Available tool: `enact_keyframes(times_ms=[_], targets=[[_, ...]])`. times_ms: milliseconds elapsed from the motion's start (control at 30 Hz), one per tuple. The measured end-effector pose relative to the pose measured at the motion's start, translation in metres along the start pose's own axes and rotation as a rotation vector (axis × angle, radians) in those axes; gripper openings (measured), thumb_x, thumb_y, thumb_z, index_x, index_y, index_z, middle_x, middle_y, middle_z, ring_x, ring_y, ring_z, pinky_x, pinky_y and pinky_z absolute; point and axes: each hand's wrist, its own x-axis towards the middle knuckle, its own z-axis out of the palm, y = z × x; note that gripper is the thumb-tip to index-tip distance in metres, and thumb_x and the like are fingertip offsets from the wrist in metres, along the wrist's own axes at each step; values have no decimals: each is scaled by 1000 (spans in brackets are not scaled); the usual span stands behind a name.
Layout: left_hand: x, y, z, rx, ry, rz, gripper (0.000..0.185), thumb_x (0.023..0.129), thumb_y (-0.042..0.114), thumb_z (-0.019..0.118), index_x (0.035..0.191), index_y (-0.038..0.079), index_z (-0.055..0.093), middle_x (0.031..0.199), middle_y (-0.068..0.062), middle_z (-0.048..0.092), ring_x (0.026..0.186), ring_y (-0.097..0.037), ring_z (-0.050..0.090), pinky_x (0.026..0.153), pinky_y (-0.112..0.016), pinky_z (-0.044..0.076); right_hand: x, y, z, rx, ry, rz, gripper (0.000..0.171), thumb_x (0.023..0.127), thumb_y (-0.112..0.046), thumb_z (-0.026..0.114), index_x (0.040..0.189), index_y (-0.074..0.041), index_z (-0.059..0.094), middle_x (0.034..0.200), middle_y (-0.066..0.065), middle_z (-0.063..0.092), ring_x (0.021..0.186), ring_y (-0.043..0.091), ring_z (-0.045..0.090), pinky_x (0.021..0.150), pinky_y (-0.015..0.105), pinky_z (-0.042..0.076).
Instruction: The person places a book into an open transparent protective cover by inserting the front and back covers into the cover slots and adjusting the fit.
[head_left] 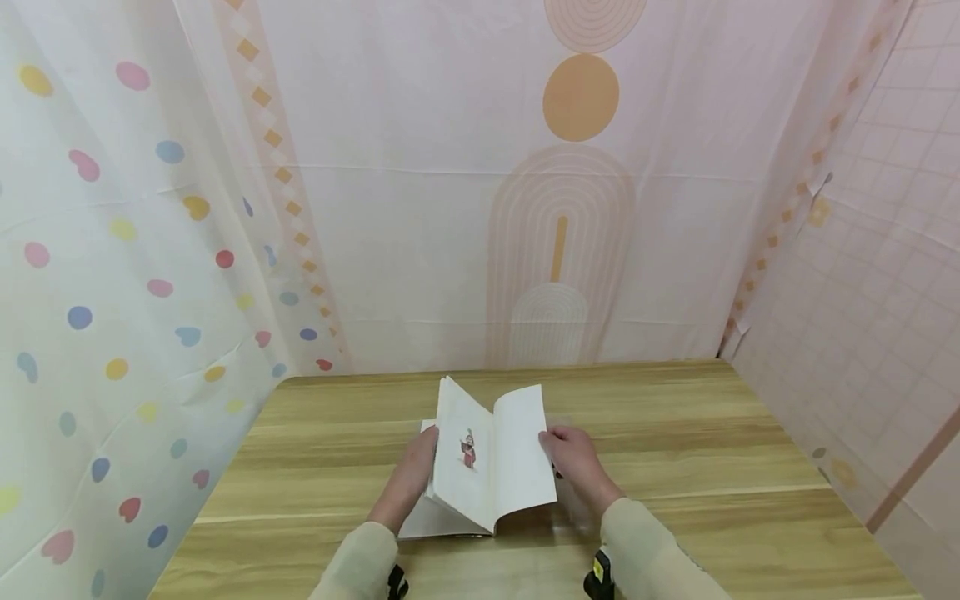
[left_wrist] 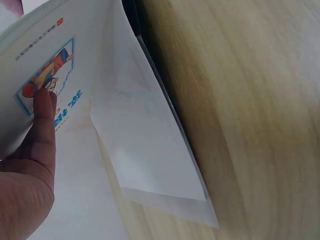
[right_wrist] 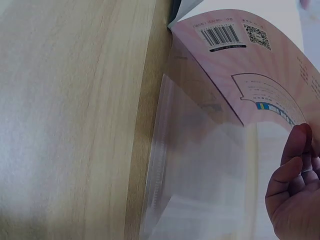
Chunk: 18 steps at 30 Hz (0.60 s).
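Note:
A paperback book (head_left: 517, 450) stands partly open above the table, its inner pages facing me with a small red-clad figure printed on the left one. My left hand (head_left: 414, 467) grips the thicker bundle of pages at the left edge; in the left wrist view its fingers (left_wrist: 45, 120) lie against a side with a picture and blue characters. With my right hand (head_left: 577, 458) I pinch the outer edge of the right side, whose pink back cover (right_wrist: 280, 65) bears a barcode. Below it lies a clear plastic book cover (right_wrist: 200, 185). A whitish flap (left_wrist: 145, 135) with a translucent margin extends beneath the left side.
The wood-grain table (head_left: 300, 467) spreads around the book on both sides. Patterned cloth (head_left: 405, 250) hangs behind the table, with a dotted cloth (head_left: 135, 333) on the left and a gridded one (head_left: 885, 292) on the right.

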Motion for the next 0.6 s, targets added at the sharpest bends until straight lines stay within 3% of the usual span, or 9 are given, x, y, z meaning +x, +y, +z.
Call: enact_keyframes(times_ms=[100,167,333,600], targets=[[0,-3,-3,-50,-4,-83,56,107,40,37,128,-8,57,96,-15,66,83,-23,64,76,-38,53,0,-1,2,10,-10,7,24,101,-19,52,91,-2,65,71,2,53,65,17,49,59,31,43],[0,-6,-4,-59,-7,-109,52,105,39,45,125,-7,60,88,-11,66,72,-18,62,66,-33,52,0,-1,3,13,-15,14,24,101,-19,53,88,-3,64,69,2,51,64,17,48,59,31,43],[0,-10,-9,-3,23,-132,41,103,30,52,118,-6,64,87,-9,66,71,-17,60,65,-32,50,0,-2,5,22,-21,13,25,100,-18,53,80,-5,59,66,0,46,63,16,46,59,31,42],[-6,-12,-11,12,56,-203,38,103,23,52,119,-10,62,90,-12,66,74,-20,61,64,-32,50,-3,-4,7,13,-29,8,23,100,-17,54,85,-3,63,69,1,48,64,16,46,57,30,41]])
